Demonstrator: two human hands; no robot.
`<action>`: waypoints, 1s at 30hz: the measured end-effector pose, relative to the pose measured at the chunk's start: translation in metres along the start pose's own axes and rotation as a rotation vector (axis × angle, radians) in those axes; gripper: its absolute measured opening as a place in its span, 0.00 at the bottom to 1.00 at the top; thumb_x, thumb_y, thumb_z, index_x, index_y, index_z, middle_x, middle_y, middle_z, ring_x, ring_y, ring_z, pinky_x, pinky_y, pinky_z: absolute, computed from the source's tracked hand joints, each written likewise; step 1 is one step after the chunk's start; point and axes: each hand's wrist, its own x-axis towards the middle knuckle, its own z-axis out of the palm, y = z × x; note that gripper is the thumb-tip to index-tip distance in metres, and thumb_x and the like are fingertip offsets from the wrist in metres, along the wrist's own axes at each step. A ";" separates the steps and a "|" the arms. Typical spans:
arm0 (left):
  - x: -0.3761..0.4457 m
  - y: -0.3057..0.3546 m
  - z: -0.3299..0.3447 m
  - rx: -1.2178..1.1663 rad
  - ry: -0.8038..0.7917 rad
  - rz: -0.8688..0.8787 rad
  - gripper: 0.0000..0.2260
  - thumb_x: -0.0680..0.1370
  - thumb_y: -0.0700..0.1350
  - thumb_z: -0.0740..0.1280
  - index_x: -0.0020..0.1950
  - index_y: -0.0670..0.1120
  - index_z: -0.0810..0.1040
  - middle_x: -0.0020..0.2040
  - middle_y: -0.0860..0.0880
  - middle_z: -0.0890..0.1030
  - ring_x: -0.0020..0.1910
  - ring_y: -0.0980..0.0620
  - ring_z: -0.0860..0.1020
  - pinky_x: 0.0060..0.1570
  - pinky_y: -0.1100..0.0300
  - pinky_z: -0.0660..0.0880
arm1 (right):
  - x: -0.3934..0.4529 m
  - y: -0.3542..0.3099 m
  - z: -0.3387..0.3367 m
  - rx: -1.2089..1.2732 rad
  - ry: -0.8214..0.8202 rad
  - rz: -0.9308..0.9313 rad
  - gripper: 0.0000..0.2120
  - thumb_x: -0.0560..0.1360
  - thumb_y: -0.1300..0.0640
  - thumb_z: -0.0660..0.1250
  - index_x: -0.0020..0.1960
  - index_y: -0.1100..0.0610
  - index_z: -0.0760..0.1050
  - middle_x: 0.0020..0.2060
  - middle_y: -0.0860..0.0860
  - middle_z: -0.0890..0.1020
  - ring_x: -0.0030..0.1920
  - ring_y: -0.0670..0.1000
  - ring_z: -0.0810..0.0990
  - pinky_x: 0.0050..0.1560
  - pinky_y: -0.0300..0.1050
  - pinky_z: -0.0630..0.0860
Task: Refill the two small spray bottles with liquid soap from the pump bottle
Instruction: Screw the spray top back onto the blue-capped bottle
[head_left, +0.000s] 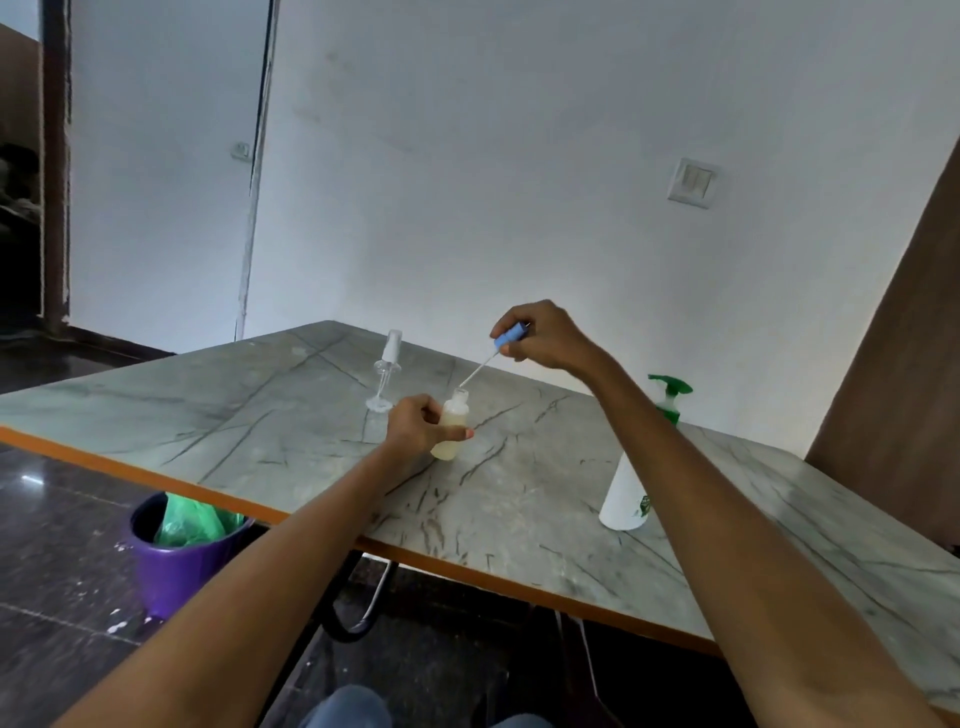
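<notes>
My left hand (418, 427) grips a small spray bottle (451, 427) that stands on the marble table (291, 405); it holds pale yellowish liquid and its neck is open. My right hand (545, 335) holds the blue spray cap (510, 336) above and to the right of it, tilted, with the tip of its thin dip tube (475, 373) at the bottle's mouth. A second small spray bottle (387, 371), clear and capped, stands just behind to the left. The white pump bottle (626, 499) with a green pump head (670, 395) stands to the right, partly hidden by my right forearm.
The table has an orange edge (156, 475) on the near side. A purple bucket (179, 553) lined with a green bag sits on the dark floor below the table's left part. A white wall with a switch plate (693, 182) rises behind.
</notes>
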 end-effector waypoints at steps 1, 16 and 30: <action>0.001 0.000 -0.001 0.004 -0.006 0.003 0.17 0.62 0.44 0.79 0.34 0.48 0.70 0.37 0.51 0.74 0.38 0.52 0.73 0.34 0.67 0.69 | 0.001 0.000 -0.006 0.015 0.005 0.004 0.10 0.70 0.70 0.70 0.51 0.65 0.80 0.49 0.61 0.82 0.35 0.44 0.77 0.33 0.26 0.75; 0.006 0.004 -0.002 0.007 -0.058 -0.041 0.18 0.62 0.41 0.80 0.34 0.47 0.69 0.40 0.47 0.76 0.40 0.50 0.73 0.35 0.64 0.70 | 0.003 0.004 0.037 -0.115 -0.215 -0.011 0.13 0.68 0.71 0.70 0.52 0.65 0.80 0.53 0.57 0.82 0.48 0.47 0.74 0.40 0.27 0.69; 0.007 0.002 -0.005 0.045 -0.066 -0.021 0.17 0.62 0.43 0.80 0.34 0.47 0.70 0.41 0.46 0.76 0.40 0.50 0.73 0.38 0.61 0.71 | 0.007 0.000 0.060 -0.153 -0.317 0.135 0.13 0.72 0.49 0.71 0.44 0.60 0.80 0.34 0.49 0.78 0.32 0.44 0.76 0.31 0.33 0.74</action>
